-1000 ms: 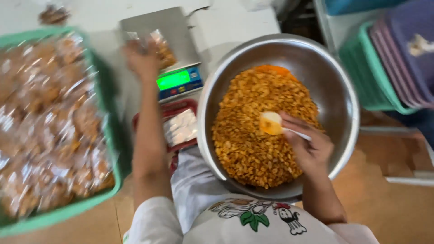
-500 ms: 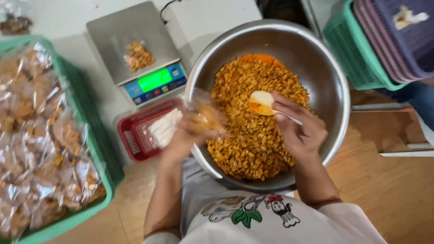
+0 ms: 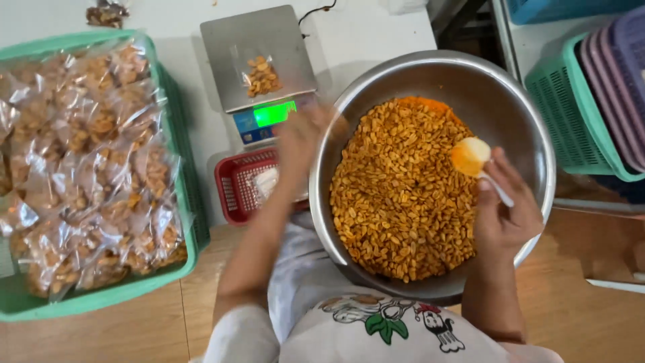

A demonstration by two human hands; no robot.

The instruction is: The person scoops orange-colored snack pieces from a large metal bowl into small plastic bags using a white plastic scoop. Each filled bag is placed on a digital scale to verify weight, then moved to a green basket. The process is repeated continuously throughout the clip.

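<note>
A big steel bowl (image 3: 517,107) on my lap holds a heap of orange fried snack pieces (image 3: 403,202). My right hand (image 3: 507,218) hovers over the bowl's right side, shut on a white plastic spoon (image 3: 470,156) stained orange. My left hand (image 3: 302,138) is a blur over the bowl's left rim, just below the scale; whether it holds anything is unclear. On the grey kitchen scale (image 3: 228,40) lies a small clear bag (image 3: 261,75) with a few snack pieces, and the display is lit green.
A small red basket (image 3: 235,188) with clear bags stands under my left forearm. A green tray (image 3: 171,101) full of packed snack bags fills the left. Stacked green and purple baskets (image 3: 591,101) stand at the right, on a wooden floor.
My left hand left the scale, swung over the bowl, and is now blurred near the bowl's left rim. A small filled bag stayed on the scale. The right hand barely moved.
</note>
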